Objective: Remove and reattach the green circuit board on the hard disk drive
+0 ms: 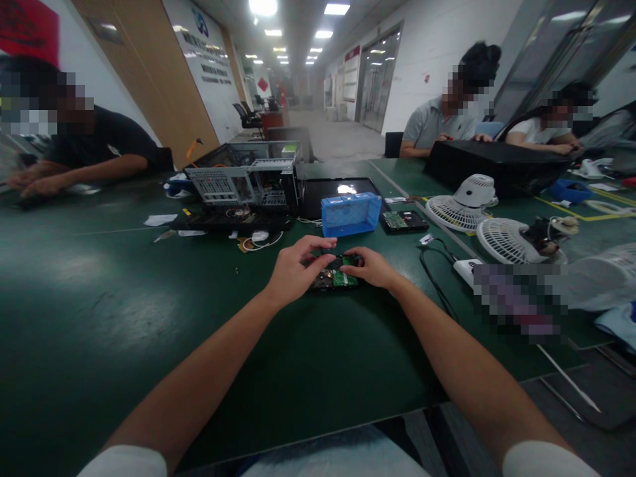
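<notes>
A small dark electronic device with a green circuit board (pixel 342 277) lies on the table in front of me, its open side up. Over its left part is my left hand (pixel 298 268), thumb and index finger bent toward each other around something small and dark that I cannot make out. My right hand (pixel 371 267) grips the device's right side, with thumb and index finger at the edge of the board. The fingers partly cover the device's upper side.
Behind the device stands a blue plastic bin (pixel 350 215), with a similar dark unit (pixel 405 221) to its right. An opened computer case (pixel 243 182) is at the back left. White fan parts (pixel 462 202), a black cable (pixel 434 278) and a power strip (pixel 467 268) lie rightward. Several people sit around the table.
</notes>
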Demonstrator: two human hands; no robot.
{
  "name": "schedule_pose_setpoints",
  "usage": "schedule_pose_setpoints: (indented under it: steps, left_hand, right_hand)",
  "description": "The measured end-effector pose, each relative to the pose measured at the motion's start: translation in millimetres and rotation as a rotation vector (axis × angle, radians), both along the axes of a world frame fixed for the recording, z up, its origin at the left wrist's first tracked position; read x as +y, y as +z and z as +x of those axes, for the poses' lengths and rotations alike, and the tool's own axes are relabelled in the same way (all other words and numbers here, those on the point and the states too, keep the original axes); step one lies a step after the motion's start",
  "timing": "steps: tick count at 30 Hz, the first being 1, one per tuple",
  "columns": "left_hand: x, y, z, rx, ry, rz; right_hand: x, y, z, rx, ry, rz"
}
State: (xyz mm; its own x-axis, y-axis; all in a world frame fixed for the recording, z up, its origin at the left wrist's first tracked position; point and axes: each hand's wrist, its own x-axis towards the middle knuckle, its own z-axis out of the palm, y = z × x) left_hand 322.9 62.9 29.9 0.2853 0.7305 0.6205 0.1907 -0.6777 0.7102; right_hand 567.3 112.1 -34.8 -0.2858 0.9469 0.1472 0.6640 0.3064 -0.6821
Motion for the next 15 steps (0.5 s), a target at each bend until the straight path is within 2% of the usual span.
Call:
schedule_pose_setpoints:
  steps: [5,8,11,15]
  left_hand:
    - [5.0,2.2,-4.9,0.101,0.119,0.23]
    - [5.5,3.8,-5.6,0.152,0.204,0.3]
    - [2.7,5.0,-3.8,0.191,0.189,0.296]
    - [-2.4,5.1,-0.6,0.205,0.15,0.207]
  right_hand:
    - [2.0,-1.9,0.3,0.002,0.005,-0.008]
    - [3.0,-4.0,0.3,0.004,-0.003,-0.008]
    - [3.9,-4.5,0.5,0.004,-0.001,-0.01]
    - [4.5,-2.7,0.6,0.01,0.011,-0.024]
